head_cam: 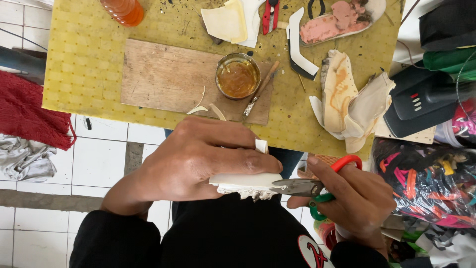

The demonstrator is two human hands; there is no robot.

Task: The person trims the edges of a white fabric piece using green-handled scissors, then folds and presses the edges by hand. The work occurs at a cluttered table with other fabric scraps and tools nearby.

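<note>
My left hand [198, 159] grips a white sole piece [245, 181] with a ragged lower edge, held flat over my lap. My right hand [354, 201] holds scissors [302, 187] with one red and one green handle loop. The metal blades meet the right end of the white piece. Both hands are just below the front edge of the yellow table [84, 64].
A wooden board [163, 79] on the table carries a tin of amber glue [237, 77] and a glue brush [261, 88]. Shoe uppers [352, 101], a pink insole [337, 22] and an orange bottle [124, 10] lie around. A bag of coloured scraps [426, 183] sits at right.
</note>
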